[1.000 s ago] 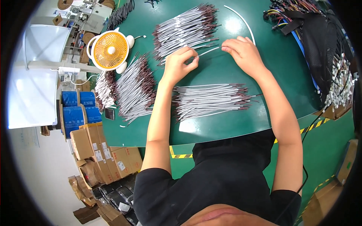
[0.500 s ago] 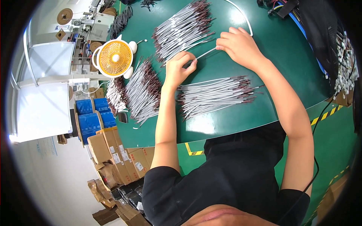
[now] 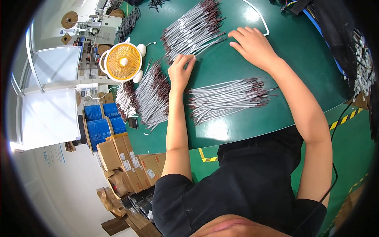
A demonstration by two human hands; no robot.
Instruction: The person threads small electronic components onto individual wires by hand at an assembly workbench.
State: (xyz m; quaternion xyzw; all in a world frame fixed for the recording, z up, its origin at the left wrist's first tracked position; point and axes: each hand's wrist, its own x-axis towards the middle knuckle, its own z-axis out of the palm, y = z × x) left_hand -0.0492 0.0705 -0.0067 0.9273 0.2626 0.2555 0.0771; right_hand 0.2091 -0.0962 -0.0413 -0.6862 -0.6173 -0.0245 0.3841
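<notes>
My left hand (image 3: 181, 73) is at the near edge of the far bundle of grey wires (image 3: 187, 31), its thumb and fingertips pressed together. A grey wire reaches from near those fingertips along the bundle's edge; whether they still grip it is unclear. My right hand (image 3: 254, 47) hovers over the table to the right of that bundle, fingers apart, with nothing in it. Beyond it curves a white tube (image 3: 260, 17). Nearer to me lies another bundle of grey wires with brown ends (image 3: 227, 100). A third such bundle (image 3: 152, 98) rests left of my left forearm.
A yellow and white fan (image 3: 123, 62) stands at the left of the green table (image 3: 300, 79). Beside it are white, brown-ended pieces (image 3: 125, 102) and a dark phone-like object (image 3: 133, 123). Black wires (image 3: 128, 23) lie farther back. A black bag (image 3: 335, 35) hangs at the right.
My right hand has let go of the grey wire that both hands held, and its fingers have opened. The wire has moved to the far bundle's edge, with my left hand slightly left.
</notes>
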